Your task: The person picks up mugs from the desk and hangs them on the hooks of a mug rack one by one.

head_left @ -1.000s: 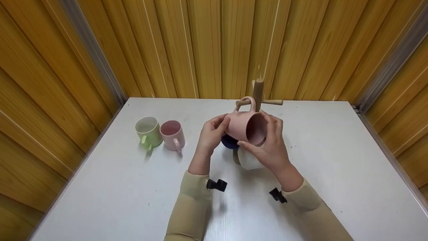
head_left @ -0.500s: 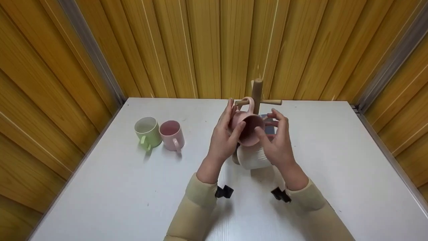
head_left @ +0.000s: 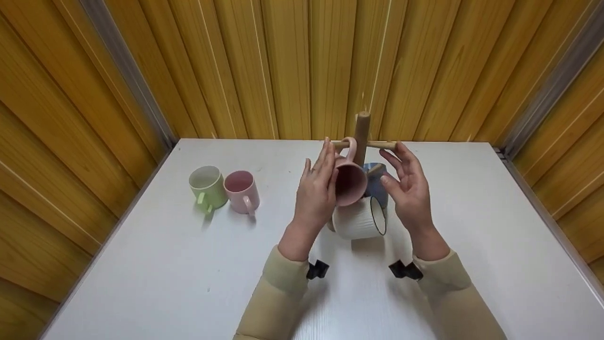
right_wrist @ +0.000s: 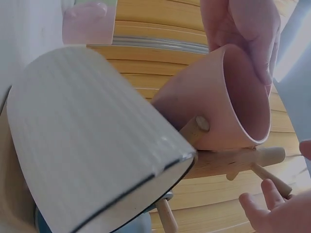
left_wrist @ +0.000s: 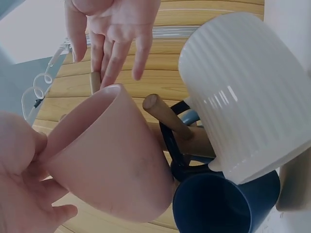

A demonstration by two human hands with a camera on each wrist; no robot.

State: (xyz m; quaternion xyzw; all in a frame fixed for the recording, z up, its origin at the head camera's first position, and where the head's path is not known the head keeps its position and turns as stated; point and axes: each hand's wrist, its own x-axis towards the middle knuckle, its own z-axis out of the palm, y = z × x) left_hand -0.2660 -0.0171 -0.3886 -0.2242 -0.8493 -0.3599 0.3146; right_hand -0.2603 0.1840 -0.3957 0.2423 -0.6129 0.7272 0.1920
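A pink mug (head_left: 351,183) hangs tilted from an upper peg of the wooden mug tree (head_left: 362,130), its handle round the peg. My left hand (head_left: 315,193) lies along the mug's left side with straight fingers, the thumb near the rim. In the left wrist view its fingers touch the pink mug (left_wrist: 112,160) by the rim. My right hand (head_left: 411,191) has its fingertips at the end of the right upper peg (head_left: 381,144), thumb apart. Below hang a white ribbed mug (head_left: 358,219) with a dark rim and a blue mug (head_left: 377,191); a dark blue mug (left_wrist: 214,204) shows only in the left wrist view.
A green mug (head_left: 208,188) and another pink mug (head_left: 242,192) stand upright close together on the left of the white table (head_left: 155,264). Wood-patterned panels (head_left: 283,71) rise behind and on both sides.
My right hand has come off the pink mug and moved right to the peg's end. The left hand has shifted from gripping the mug to lying along its side. The mug has turned slightly.
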